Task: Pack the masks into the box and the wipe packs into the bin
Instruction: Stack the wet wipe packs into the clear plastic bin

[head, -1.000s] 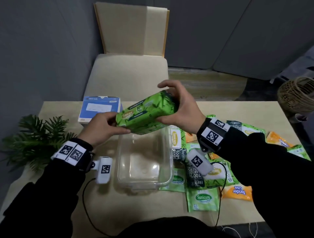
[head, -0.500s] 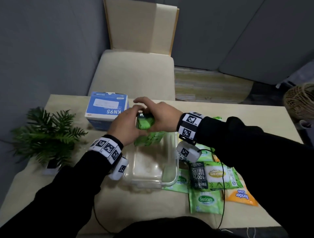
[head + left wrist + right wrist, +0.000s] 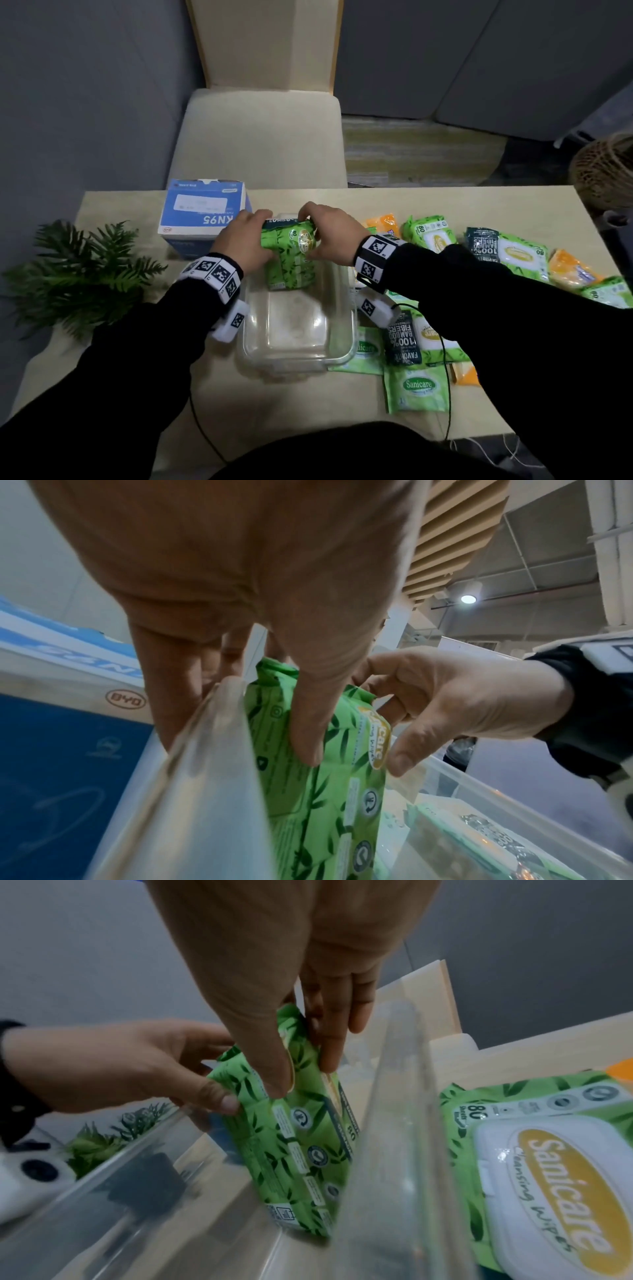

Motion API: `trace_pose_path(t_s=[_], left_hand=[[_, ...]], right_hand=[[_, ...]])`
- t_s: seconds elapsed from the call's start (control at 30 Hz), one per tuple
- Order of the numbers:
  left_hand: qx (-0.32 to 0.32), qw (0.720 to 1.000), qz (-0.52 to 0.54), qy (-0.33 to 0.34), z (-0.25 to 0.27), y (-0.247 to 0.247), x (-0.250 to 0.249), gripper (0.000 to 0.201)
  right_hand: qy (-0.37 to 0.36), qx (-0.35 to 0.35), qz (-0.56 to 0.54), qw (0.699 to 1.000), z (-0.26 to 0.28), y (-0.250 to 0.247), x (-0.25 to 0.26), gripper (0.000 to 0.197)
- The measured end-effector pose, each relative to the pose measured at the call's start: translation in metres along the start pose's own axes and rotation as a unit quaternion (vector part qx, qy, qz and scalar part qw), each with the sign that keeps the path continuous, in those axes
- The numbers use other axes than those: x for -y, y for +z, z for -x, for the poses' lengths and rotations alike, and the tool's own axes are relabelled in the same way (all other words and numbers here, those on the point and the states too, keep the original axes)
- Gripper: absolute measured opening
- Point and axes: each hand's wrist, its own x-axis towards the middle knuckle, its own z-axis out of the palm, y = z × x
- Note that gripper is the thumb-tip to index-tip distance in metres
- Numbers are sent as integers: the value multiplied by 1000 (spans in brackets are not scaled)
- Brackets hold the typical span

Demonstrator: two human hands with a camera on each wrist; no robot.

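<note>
Looking down from the near edge of the desk [image 3: 281, 404], I've got the clear bin [image 3: 346, 353] right in front of me, its near half bare. Loose wipe packs [image 3: 416, 389] lie scattered to its right, waiting. Further in, both grips are on the green wipe pack [image 3: 291, 263]: my left hand [image 3: 245, 243] pinches its left end, thumb on the front, fingers behind; my right hand [image 3: 330, 236] pinches the right end likewise. The pack stands on edge, bottom touching the bin floor, against the far wall. Best to keep it upright and snug to that wall, then let go together, I reckon, so more fit. Beyond sits the blue mask box [image 3: 202, 219], far left.
</note>
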Motion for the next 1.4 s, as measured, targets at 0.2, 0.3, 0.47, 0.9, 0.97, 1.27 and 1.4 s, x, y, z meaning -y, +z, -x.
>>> trace_pose_path(t_s=[0.2,0.3,0.47,0.9,0.97,1.27,1.4], left_hand=[[-4,999,36,-26,3,2,1,93],[1,998,51,-30,3,2,-1,101],[0,999,34,-27,3,3,2,97],[13,999,1,-29,-10,-3,-2,87],[26,999,-5,-40,-7,-4,-6,102],[-19,991,-133,27,2,-7,-39,86],[-13,984,-177,4,2,-8,-41,68]], right_hand=[[-11,38,93,995,-18,2,7,76],[-23,19,67,997,-20,0,9,65],[-10,16,8,1000,-16,16,7,47],[9,-76,-267,961,23,-8,-28,49],[52,-152,-313,936,37,-13,-53,38],[443,-111,-62,887,92,-29,-226,98],[486,18,-4,874,103,-3,-235,129]])
